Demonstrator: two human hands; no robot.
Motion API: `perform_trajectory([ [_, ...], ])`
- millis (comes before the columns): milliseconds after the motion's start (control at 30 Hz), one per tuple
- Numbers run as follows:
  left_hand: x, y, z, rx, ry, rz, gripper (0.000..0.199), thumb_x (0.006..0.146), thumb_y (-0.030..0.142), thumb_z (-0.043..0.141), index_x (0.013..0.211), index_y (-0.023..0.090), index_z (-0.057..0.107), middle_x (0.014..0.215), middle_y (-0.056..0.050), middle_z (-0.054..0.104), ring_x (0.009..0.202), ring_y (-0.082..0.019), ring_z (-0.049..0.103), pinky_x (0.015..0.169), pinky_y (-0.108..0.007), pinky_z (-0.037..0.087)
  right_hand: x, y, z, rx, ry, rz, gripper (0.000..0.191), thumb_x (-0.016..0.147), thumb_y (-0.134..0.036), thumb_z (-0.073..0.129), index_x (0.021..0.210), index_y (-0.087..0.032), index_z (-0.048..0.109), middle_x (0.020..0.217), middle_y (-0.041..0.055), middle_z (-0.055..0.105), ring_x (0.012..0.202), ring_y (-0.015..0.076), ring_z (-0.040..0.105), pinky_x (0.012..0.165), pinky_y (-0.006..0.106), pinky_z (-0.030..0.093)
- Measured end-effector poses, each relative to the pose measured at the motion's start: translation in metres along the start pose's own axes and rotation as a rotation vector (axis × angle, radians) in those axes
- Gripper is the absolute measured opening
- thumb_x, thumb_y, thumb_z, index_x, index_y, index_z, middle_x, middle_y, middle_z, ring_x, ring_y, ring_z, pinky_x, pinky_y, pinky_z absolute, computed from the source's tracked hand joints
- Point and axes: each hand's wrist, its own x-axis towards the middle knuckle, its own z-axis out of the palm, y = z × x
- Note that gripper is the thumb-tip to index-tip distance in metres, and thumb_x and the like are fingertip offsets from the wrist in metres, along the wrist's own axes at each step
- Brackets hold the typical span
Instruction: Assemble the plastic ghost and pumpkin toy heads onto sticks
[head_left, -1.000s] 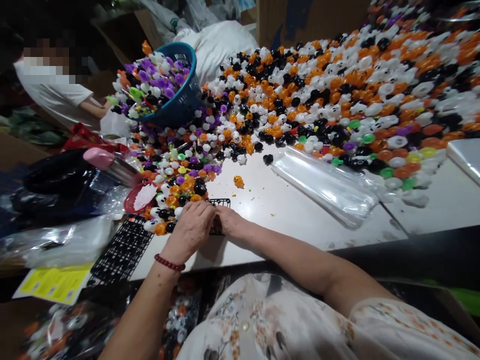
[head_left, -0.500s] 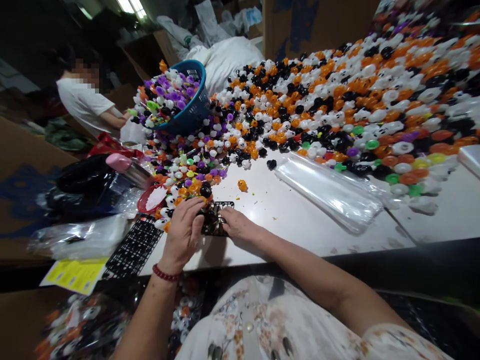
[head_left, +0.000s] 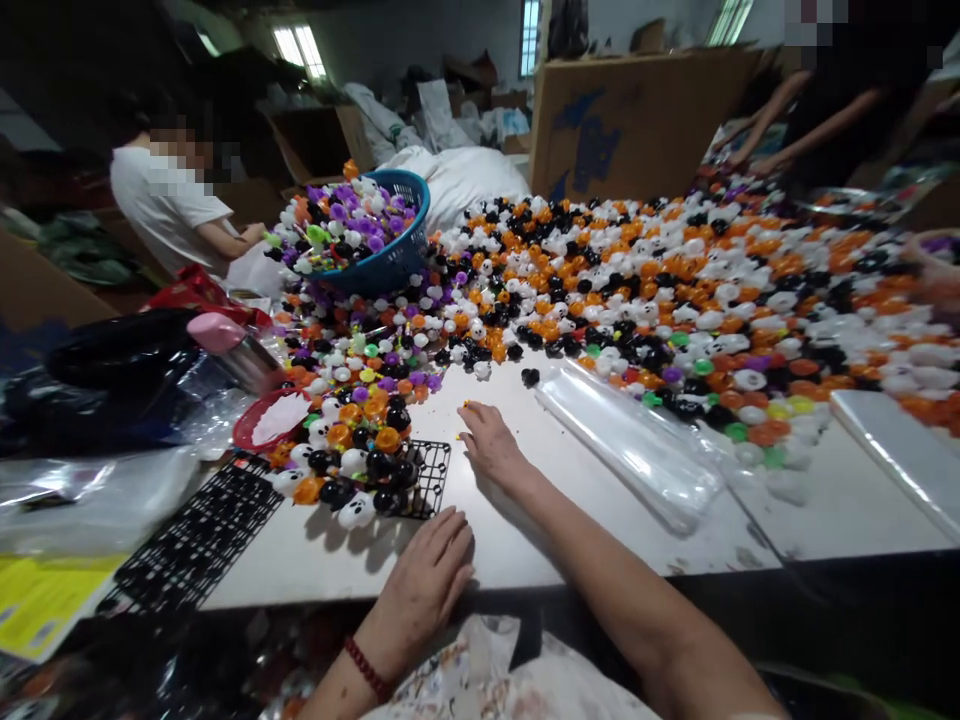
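My right hand (head_left: 491, 445) is closed over a small orange pumpkin figure (head_left: 466, 404). Only bits of its orange and yellow show past the fingertips. My left hand (head_left: 426, 565) lies near the table's front edge with its fingers stretched out, holding nothing. Just beyond it is a black plastic grid (head_left: 435, 470), its left part covered by orange pumpkin, white ghost and black figures (head_left: 356, 465) standing close together. A few bare cells show at its right end.
A blue basket (head_left: 424, 215) heaped with figures stands behind a wide pile of figures (head_left: 675, 290). Clear plastic bags (head_left: 630, 445) lie at right. A red dish (head_left: 251, 425), empty black grids (head_left: 191, 535) and a pink-lidded bottle (head_left: 225, 340) are at left. Two people are further back.
My left hand has left the grid and drawn back to the table edge. My right hand has moved off the grid onto the loose orange pumpkin. The view has tilted up.
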Motion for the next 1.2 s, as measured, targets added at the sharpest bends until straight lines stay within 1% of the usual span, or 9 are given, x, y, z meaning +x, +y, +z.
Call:
perform_trajectory([
  [167,0.015,-0.020,0.042,0.141,0.137,-0.200,0.045,0.096,0.031,0.048,0.138,0.016,0.048,0.150,-0.015,0.045,0.142,-0.031,0.039,0.106,-0.046,0.049,0.029,0.018,0.001,-0.086,-0.106,0.019,0.030,0.093,-0.014,0.051,0.121,-0.021,0.061,0.123,0.0129,0.059,0.106,0.0251,0.051,0.093,0.040,0.044],
  [367,0.000,-0.030,0.065,0.084,0.286,-0.331,0.050,0.092,0.036,0.054,0.138,0.017,0.049,0.148,-0.014,0.049,0.136,-0.033,0.046,0.106,-0.047,0.048,-0.005,0.016,-0.012,-0.020,-0.077,0.049,0.029,0.087,-0.012,0.053,0.115,-0.020,0.055,0.108,0.0092,0.061,0.097,0.0219,0.055,0.086,0.035,0.047],
  [467,0.006,-0.021,0.056,-0.196,0.341,-0.445,0.049,0.093,0.037,0.052,0.139,0.021,0.050,0.146,-0.011,0.052,0.136,-0.029,0.047,0.110,-0.045,0.044,-0.032,0.000,-0.020,0.239,-0.028,0.133,0.035,0.083,-0.013,0.056,0.116,-0.022,0.049,0.106,0.0056,0.060,0.089,0.0185,0.058,0.083,0.033,0.048],
  [567,0.029,-0.006,0.046,-0.637,0.293,-0.734,0.053,0.095,0.046,0.047,0.144,0.026,0.044,0.148,-0.009,0.049,0.135,-0.026,0.048,0.111,-0.044,0.043,-0.059,-0.024,-0.027,0.421,-0.076,0.123,0.038,0.083,-0.013,0.055,0.119,-0.023,0.046,0.103,0.0036,0.062,0.086,0.0175,0.060,0.082,0.032,0.050],
  [633,0.047,0.002,0.044,-0.906,0.304,-0.930,0.055,0.094,0.053,0.044,0.142,0.024,0.046,0.147,-0.010,0.050,0.135,-0.026,0.048,0.112,-0.044,0.041,-0.073,-0.036,-0.032,0.452,-0.152,0.052,0.044,0.082,-0.010,0.054,0.124,-0.023,0.046,0.109,0.0056,0.063,0.096,0.0192,0.060,0.088,0.034,0.049],
  [733,0.065,0.008,0.048,-1.159,0.428,-1.037,0.057,0.089,0.060,0.050,0.129,0.020,0.054,0.132,-0.013,0.060,0.123,-0.025,0.056,0.105,-0.039,0.045,-0.076,-0.035,-0.037,0.416,-0.262,-0.062,0.047,0.080,-0.008,0.055,0.124,-0.023,0.053,0.121,0.0078,0.061,0.113,0.0220,0.056,0.098,0.037,0.047],
  [900,0.071,0.012,0.049,-1.367,0.371,-1.002,0.047,0.082,0.056,0.064,0.110,0.019,0.061,0.074,-0.001,0.062,0.066,-0.014,0.058,0.063,-0.026,0.048,-0.004,0.005,-0.027,0.228,-0.192,-0.063,0.036,0.085,-0.008,0.049,0.116,-0.019,0.063,0.132,0.0102,0.060,0.123,0.0222,0.053,0.105,0.041,0.044],
  [1067,0.069,0.010,0.037,-1.393,0.342,-0.987,0.051,0.075,0.048,0.075,0.114,0.017,0.065,0.094,-0.006,0.066,0.080,-0.015,0.058,0.072,-0.026,0.046,0.108,0.024,0.011,-0.093,-0.227,-0.100,0.046,0.086,-0.002,0.048,0.130,-0.013,0.057,0.137,0.0148,0.057,0.125,0.0236,0.050,0.107,0.040,0.039],
  [1200,0.066,0.009,0.035,-1.467,0.370,-0.968,0.046,0.082,0.046,0.069,0.118,0.019,0.058,0.097,-0.006,0.066,0.083,-0.014,0.059,0.076,-0.026,0.047,0.141,0.025,0.036,-0.108,-0.271,-0.118,0.038,0.088,-0.004,0.049,0.124,-0.009,0.059,0.132,0.0183,0.058,0.127,0.0276,0.044,0.108,0.041,0.032],
])
